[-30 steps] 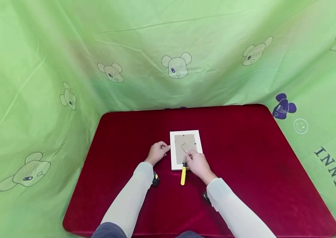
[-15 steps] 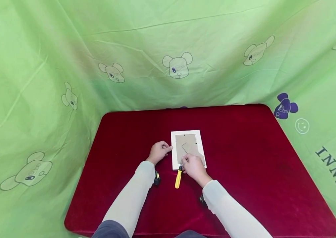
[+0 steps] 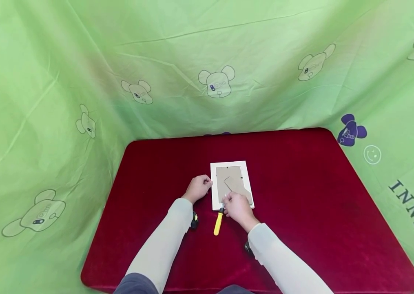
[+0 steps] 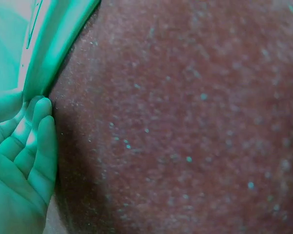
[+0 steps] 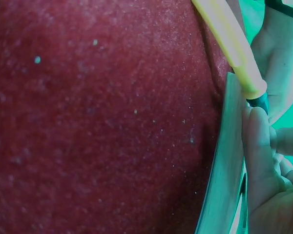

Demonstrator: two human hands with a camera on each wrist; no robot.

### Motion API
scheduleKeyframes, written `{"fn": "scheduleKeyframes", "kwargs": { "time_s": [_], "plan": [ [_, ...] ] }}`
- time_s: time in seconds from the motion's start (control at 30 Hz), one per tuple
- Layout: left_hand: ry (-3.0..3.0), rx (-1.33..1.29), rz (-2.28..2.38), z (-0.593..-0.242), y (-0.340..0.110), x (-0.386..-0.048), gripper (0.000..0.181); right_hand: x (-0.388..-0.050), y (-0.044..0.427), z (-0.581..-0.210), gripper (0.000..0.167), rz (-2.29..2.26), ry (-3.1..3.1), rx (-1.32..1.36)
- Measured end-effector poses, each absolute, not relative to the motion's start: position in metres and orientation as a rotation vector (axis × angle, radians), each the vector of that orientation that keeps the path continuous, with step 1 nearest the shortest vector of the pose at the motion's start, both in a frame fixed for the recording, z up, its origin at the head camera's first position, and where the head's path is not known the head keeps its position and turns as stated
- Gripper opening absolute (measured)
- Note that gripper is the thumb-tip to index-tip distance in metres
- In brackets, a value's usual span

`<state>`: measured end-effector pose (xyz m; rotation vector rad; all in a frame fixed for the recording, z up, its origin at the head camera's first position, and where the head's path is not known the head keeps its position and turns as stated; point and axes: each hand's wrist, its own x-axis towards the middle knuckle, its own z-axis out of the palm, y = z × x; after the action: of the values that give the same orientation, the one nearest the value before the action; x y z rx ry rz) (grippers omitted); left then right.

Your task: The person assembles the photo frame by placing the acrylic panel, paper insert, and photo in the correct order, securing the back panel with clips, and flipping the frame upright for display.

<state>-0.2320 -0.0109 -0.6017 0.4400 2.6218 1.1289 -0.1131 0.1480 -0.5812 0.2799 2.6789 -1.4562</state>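
A white picture frame [image 3: 214, 192] lies face down, its grey-brown backing board [image 3: 222, 183] and stand flap [image 3: 235, 185] showing. Thumb and fingers of my left hand [image 3: 197, 188] pinch its left edge; the left wrist view shows them around the frame's side. Low over the backing, my right hand [image 3: 237, 207] pinches the thin metal shaft of a screwdriver [image 3: 218, 223], near its black collar. The yellow handle points toward me, past the frame's near edge. In the right wrist view the screwdriver handle [image 5: 237, 53] slants above the fingertips. My right fingers hide the shaft's tip.
A red velvet-covered table [image 3: 302, 196] surrounds the frame on all sides. Green curtains [image 3: 177, 49] printed with bear heads hang behind it and at both sides. Small black tabs [image 3: 242, 177] sit around the backing's edge.
My right hand has shifted slightly left and toward me. The screwdriver's yellow handle has swung to the left, uncovering more of the stand flap. My left hand stays at the frame's edge.
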Motion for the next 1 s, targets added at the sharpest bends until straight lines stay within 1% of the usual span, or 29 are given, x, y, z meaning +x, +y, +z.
{"fn": "scheduleKeyframes", "kwargs": {
  "time_s": [0.23,0.57,0.77,1.0],
  "plan": [
    [2.61,0.42,1.136,-0.599,-0.007,-0.232,0.015,-0.113,0.15,-0.583,0.022,-1.446,2.689,0.291],
    [2.612,0.37,1.12,-0.598,-0.007,-0.222,0.015,-0.109,0.151,-0.586,0.023,-1.399,2.733,0.286],
    [2.59,0.383,1.139,-0.598,-0.008,-0.219,0.019,-0.108,0.155,-0.583,0.02,-1.425,2.717,0.298],
    [2.584,0.371,1.19,-0.6,-0.009,-0.214,0.017,-0.113,0.169,-0.574,0.016,-1.389,2.836,0.267]
  ]
}}
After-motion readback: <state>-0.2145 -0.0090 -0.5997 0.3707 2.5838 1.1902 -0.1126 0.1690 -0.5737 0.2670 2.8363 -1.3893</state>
